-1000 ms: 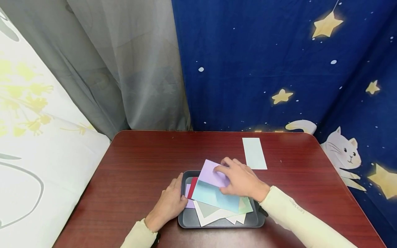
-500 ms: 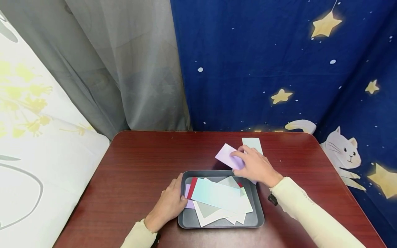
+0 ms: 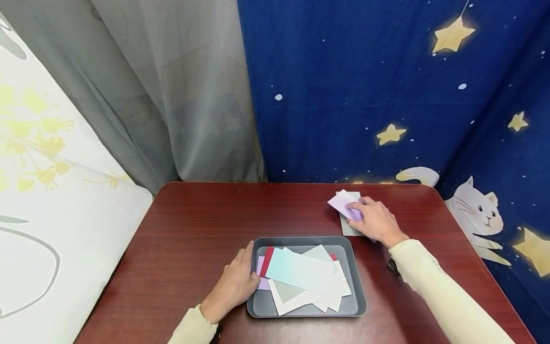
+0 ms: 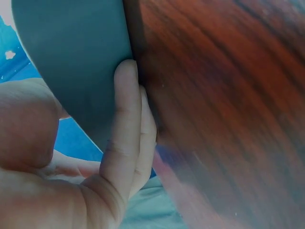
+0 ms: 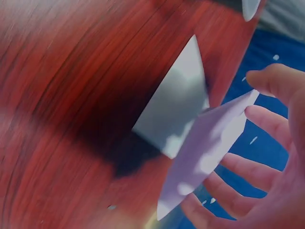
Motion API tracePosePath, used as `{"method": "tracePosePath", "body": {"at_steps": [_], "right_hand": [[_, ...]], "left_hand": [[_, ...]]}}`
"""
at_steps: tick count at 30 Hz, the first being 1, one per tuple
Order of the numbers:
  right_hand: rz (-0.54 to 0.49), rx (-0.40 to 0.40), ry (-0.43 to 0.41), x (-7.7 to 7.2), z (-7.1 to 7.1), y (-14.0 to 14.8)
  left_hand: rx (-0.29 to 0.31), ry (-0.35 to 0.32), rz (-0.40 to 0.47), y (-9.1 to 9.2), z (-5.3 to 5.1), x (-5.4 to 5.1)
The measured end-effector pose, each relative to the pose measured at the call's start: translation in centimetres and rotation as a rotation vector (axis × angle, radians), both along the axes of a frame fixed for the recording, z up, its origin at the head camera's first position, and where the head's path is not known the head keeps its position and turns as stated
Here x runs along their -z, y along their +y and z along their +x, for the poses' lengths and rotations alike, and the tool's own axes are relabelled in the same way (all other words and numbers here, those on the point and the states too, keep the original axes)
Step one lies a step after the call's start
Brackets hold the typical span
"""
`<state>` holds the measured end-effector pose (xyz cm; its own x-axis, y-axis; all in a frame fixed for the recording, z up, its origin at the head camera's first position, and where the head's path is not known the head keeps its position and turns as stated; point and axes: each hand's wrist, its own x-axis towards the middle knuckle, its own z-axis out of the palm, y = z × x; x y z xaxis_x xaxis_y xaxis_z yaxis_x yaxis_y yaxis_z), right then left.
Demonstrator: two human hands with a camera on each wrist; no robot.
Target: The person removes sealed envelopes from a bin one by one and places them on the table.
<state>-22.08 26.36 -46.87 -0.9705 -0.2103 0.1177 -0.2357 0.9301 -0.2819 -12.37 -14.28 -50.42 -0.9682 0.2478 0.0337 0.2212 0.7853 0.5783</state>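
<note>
In the head view my right hand (image 3: pixel 375 220) pinches a lilac paper card (image 3: pixel 345 203) at the far right of the table. The card tilts above a pale grey-white card (image 3: pixel 350 227) lying on the tabletop. Seen from the right wrist, the lilac card (image 5: pixel 205 148) has thumb and fingertips along one edge, and the pale card (image 5: pixel 176 100) lies beneath and beside it. My left hand (image 3: pixel 234 279) holds the left edge of a dark grey tray (image 3: pixel 358 301). From the left wrist, the fingers lie along the tray's outer wall (image 4: pixel 81 62), thumb on the other side.
Several overlapping cards fill the tray's middle, among them a light blue card (image 3: pixel 296 270), a lilac one (image 3: pixel 263 284) and white ones (image 3: pixel 296 301). The reddish-brown table (image 3: pixel 206 215) meets grey (image 3: pixel 206 95) and blue starry curtains (image 3: pixel 335 95) at its back edge.
My right hand has lifted the lilac card off the pile in the tray and carried it up and right, over the pale card. The left hand stays on the tray's edge.
</note>
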Motion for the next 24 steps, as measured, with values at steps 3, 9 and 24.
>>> {"method": "tracePosePath", "body": {"at_steps": [3,9,24], "right_hand": [[0.022,0.033,0.008,0.4,-0.5,0.9],[0.038,0.140,-0.007,1.3,-1.3,2.7],[0.006,0.386,-0.110,2.8,-2.0,5.9]], "left_hand": [[-0.002,0.000,0.000,0.0,0.0,0.0],[0.004,0.012,0.003,-0.1,0.1,0.1],[-0.003,0.023,-0.007,0.0,0.1,0.2]]}}
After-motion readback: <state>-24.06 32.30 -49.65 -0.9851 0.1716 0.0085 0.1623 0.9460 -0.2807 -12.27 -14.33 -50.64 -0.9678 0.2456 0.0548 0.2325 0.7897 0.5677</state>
